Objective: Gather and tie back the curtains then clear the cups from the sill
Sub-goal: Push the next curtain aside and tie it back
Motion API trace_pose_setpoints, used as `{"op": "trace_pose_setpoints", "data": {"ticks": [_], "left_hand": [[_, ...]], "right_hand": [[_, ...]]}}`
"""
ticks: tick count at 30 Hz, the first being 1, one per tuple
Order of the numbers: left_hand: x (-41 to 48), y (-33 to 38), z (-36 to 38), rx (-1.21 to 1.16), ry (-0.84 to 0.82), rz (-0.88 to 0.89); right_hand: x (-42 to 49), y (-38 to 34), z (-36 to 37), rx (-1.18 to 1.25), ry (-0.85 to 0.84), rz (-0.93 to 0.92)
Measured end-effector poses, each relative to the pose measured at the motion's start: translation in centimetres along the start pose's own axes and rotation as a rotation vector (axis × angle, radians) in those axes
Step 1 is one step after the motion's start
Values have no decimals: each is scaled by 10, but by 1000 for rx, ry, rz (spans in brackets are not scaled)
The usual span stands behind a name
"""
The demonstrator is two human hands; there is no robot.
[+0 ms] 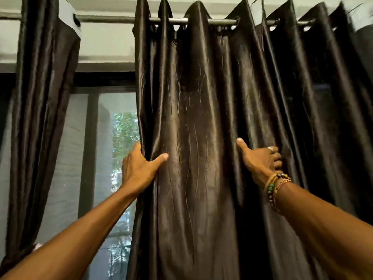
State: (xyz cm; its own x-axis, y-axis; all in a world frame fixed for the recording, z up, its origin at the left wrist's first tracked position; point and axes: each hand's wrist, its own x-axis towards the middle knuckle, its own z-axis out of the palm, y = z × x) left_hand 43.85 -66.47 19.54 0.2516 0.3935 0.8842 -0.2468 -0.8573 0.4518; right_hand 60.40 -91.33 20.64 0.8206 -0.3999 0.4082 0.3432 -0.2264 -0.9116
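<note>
Left hand [139, 168] and right hand [260, 160] both grip the curtain [193, 118], fingers [277, 156] curled into folds, so I'd bunch it evenly, no yanking.

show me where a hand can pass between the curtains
Free: the gap between left curtain and right curtain, before the window. Crowded: the right curtain's folds, where left hand grips its edge and right hand grips a fold.
</note>
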Motion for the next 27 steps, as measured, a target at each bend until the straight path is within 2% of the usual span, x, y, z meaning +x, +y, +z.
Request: {"op": "trace_pose_setpoints", "data": {"ticks": [4, 6, 8, 11, 17, 19, 21, 22, 24, 27], "left_hand": [[-6, 7, 14, 52, 76, -17], [-12, 9, 19, 84, 109, 0], [-16, 7, 23, 118, 128, 34], [-15, 4, 21, 142, 116, 67], [-9, 3, 18, 135, -20, 105], [-7, 4, 19, 96, -65, 142], [-6, 6, 22, 62, -111, 170], [-6, 4, 24, 25, -116, 159], [-3, 3, 23, -94, -35, 35], [-1, -10, 11, -227, 65, -92]], "right_hand": [[7, 14, 5, 97, -24, -167], [-3, 9, 12, 225, -157, -261], [-14, 3, 20, 206, -270, -384], [-13, -4, 34, 12, -184, -499], [-24, -20, 66, -55, -167, -562], [-43, -37, 85, -26, -302, -683], [-74, -65, 98, 110, -487, -884], [-92, -82, 104, 173, -548, -999], [-123, -116, 106, 135, -641, -1162], [-145, -148, 109, -21, -813, -1179]]}}
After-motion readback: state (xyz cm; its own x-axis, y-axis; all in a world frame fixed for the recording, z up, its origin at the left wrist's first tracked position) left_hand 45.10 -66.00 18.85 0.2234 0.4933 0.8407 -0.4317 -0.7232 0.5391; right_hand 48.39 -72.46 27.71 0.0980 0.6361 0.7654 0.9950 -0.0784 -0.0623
